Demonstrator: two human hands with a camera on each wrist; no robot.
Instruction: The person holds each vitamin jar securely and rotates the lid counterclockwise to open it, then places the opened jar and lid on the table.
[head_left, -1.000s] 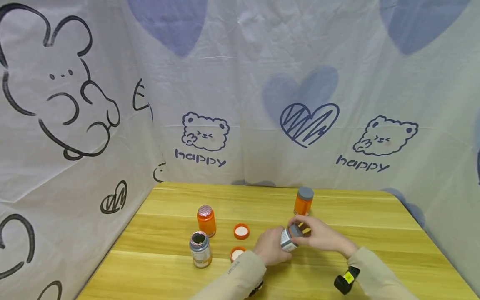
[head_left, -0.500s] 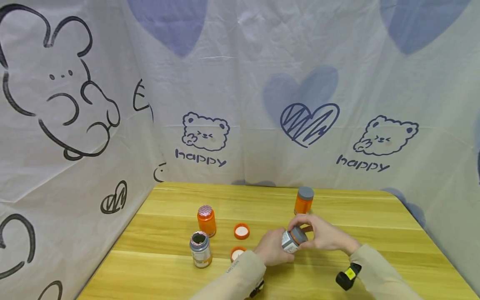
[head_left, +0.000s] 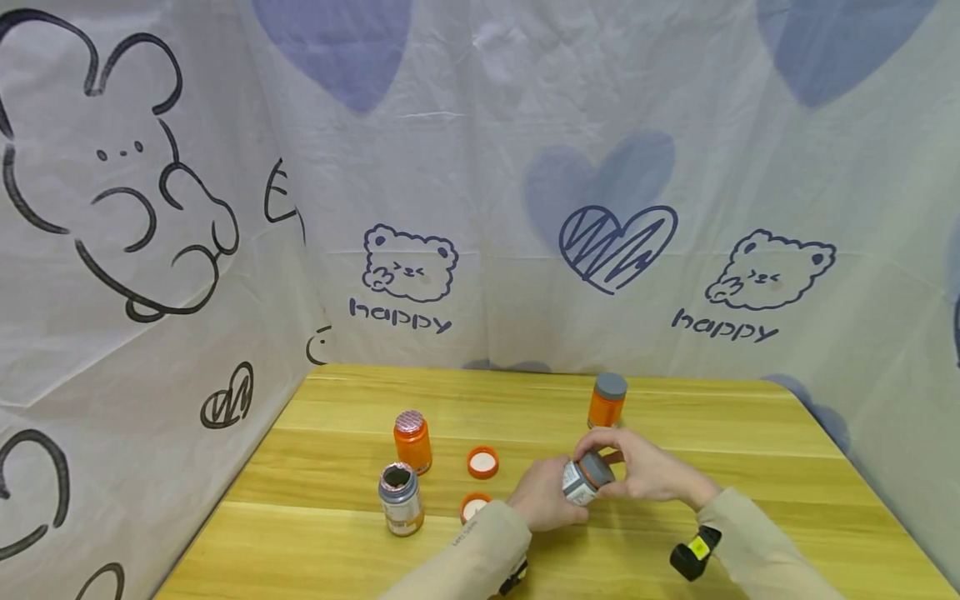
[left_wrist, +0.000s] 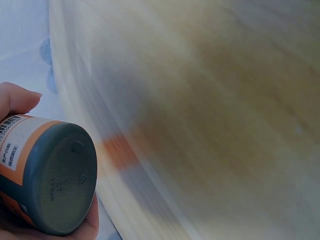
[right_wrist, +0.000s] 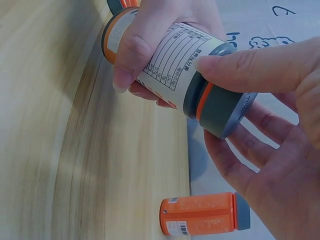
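As the left hand (head_left: 543,497) grips a grey cylindrical plastic bottle with a printed white label (head_left: 577,487), the right hand (head_left: 651,473) pinches its round grey cap (right_wrist: 222,109)

Left fingers and thumb are clamped round the bottle's body; right thumb and fingers are clamped on opposite sides of the cap. The bottle is held tilted between the hands, over a yellow wood-grain table (head_left: 337,400), its cap end toward the right hand. An orange band (right_wrist: 203,99) separates the cap from the bottle's grey shoulder (right_wrist: 192,97); how tightly the cap sits cannot be told. The left wrist view shows the bottle's grey base (left_wrist: 65,185). Beyond the right hand stands an upright orange plastic bottle with a grey lid (head_left: 606,408). Further left stand an orange bottle topped with pinkish foil (head_left: 413,448) and, just in front of it, an open-mouthed grey bottle with a pale label (head_left: 402,507). Between these and the left hand lie a round orange cap with a white lining (head_left: 482,463) and a second orange cap (head_left: 475,507), partly hidden by the beige left sleeve (head_left: 480,548).
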